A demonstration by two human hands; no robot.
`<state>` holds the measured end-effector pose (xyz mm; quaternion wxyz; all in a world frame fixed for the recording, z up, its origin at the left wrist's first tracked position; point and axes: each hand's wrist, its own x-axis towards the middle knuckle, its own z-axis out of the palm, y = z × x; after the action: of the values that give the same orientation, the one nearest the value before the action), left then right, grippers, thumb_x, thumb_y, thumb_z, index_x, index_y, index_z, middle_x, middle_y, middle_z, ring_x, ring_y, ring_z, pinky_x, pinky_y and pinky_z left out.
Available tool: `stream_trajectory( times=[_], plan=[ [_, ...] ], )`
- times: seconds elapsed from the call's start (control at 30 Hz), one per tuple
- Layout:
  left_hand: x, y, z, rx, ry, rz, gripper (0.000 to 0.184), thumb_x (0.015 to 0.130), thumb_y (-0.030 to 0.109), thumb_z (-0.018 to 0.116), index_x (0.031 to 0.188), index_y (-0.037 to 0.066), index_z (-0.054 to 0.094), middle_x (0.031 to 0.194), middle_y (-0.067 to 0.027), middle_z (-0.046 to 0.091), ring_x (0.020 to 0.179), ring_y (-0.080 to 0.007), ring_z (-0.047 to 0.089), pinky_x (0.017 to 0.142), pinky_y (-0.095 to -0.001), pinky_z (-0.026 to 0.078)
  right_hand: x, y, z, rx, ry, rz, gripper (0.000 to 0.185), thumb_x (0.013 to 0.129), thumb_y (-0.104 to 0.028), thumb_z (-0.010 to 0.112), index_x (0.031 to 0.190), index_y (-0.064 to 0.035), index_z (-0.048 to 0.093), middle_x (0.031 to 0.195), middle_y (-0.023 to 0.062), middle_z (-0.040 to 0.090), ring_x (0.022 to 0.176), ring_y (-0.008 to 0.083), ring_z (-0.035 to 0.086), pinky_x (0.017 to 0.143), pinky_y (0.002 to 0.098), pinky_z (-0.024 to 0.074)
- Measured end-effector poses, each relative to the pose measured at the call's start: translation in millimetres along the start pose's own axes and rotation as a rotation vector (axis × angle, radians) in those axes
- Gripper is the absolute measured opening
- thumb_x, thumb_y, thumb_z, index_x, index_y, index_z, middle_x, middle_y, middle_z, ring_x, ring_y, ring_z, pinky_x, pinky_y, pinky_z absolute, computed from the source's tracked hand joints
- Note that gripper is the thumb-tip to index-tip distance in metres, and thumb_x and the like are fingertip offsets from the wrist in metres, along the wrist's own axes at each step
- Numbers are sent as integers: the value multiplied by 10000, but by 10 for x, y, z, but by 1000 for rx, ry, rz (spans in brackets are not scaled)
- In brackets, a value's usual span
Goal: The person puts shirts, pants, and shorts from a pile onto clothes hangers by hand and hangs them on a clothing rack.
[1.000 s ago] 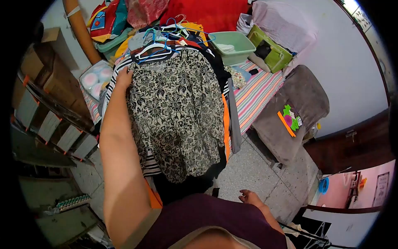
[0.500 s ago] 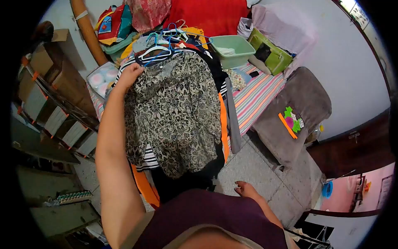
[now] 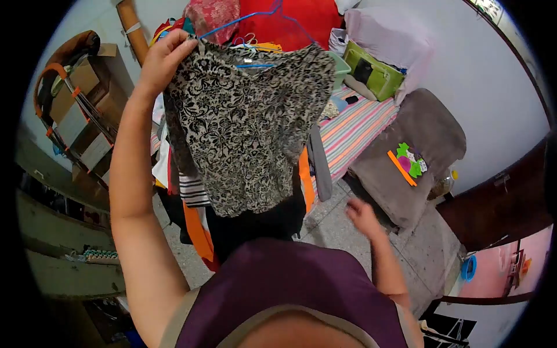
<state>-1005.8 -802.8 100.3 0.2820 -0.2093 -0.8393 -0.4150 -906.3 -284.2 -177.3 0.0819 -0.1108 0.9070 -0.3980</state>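
My left hand (image 3: 169, 57) is closed on the left shoulder of a black and cream patterned top (image 3: 243, 127), which hangs raised on a blue hanger (image 3: 243, 17). Behind and below it lie other clothes, among them a striped black and white garment (image 3: 192, 190), a black one (image 3: 249, 227) and one with orange (image 3: 198, 233). My right hand (image 3: 362, 216) is off to the right above the floor, touching nothing, its fingers loosely apart and slightly blurred.
A bed with a striped cover (image 3: 355, 130) holds a green case (image 3: 374, 71) and a green basin (image 3: 340, 69), partly hidden. On the right stands a grey-brown chair (image 3: 432, 124) bearing a colourful cutout (image 3: 407, 163). Shelves and boxes (image 3: 87, 124) line the left side.
My left hand has gone from the top's neckline area to its shoulder and up, and the top has risen off the pile on its blue hanger. My right hand has moved slightly up and right.
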Motion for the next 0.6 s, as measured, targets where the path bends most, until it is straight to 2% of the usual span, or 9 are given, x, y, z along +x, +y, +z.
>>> stream_trajectory(
  times=[0.03, 0.1, 0.17, 0.23, 0.3, 0.37, 0.5, 0.6],
  plan=[
    [18, 134, -16, -23, -10, 42, 182, 896, 207, 541, 857, 29, 530, 719, 59, 467, 687, -29, 427, 610, -194, 352, 91, 9, -110, 21, 104, -71, 351, 810, -141, 596, 1131, -6, 554, 980, 177, 623, 881, 270, 605, 771, 339, 458],
    [22, 378, 11, -115, -17, 55, 180, 898, 206, 540, 883, 27, 544, 749, 54, 508, 706, -27, 455, 628, -191, 369, 139, -532, -509, 83, 215, -80, 351, 829, -96, 582, 1152, 29, 519, 1065, 101, 587, 982, 180, 543, 859, 302, 422],
    [67, 201, -85, -194, -38, 96, 187, 899, 206, 541, 914, 21, 562, 795, 43, 557, 726, -29, 489, 656, -186, 391, 324, -990, -702, -16, 426, -238, 411, 830, -95, 580, 1216, -1, 477, 1152, 104, 542, 1074, 175, 492, 915, 301, 383],
    [104, 111, -64, -276, -52, 104, 183, 900, 202, 539, 909, 21, 563, 787, 44, 550, 724, -29, 488, 651, -185, 389, 393, -1564, -904, -92, 569, -397, 454, 832, -98, 575, 1260, -29, 442, 1235, 103, 486, 1158, 182, 433, 943, 301, 353],
    [126, 49, -120, -288, -69, 102, 174, 903, 191, 532, 914, 20, 564, 789, 42, 545, 740, -26, 488, 660, -179, 387, 452, -2127, -1053, -179, 680, -491, 435, 830, -150, 575, 1226, -20, 452, 1224, 145, 472, 1174, 266, 428, 978, 351, 332],
    [160, -72, -190, -345, -100, 112, 170, 905, 186, 529, 919, 19, 561, 794, 42, 544, 741, -25, 489, 662, -178, 388, 652, -2607, -1119, -289, 685, -603, 443, 828, -177, 584, 1221, -19, 457, 1224, 157, 475, 1163, 282, 438, 973, 350, 337],
    [189, -52, -214, -385, -164, 142, 166, 905, 180, 527, 931, 19, 557, 800, 35, 549, 729, -29, 495, 659, -181, 399, 955, -3237, -1195, -384, 655, -603, 484, 819, -265, 615, 1212, -16, 481, 1153, 172, 530, 1095, 284, 501, 922, 344, 385],
    [219, -159, -317, -438, -191, 129, 165, 900, 176, 533, 922, 13, 556, 801, 27, 555, 735, -35, 498, 666, -181, 403, 1263, -3599, -983, -235, 544, -592, 501, 817, -305, 623, 1207, -19, 493, 1023, 163, 596, 958, 251, 574, 828, 332, 440]
  ],
)
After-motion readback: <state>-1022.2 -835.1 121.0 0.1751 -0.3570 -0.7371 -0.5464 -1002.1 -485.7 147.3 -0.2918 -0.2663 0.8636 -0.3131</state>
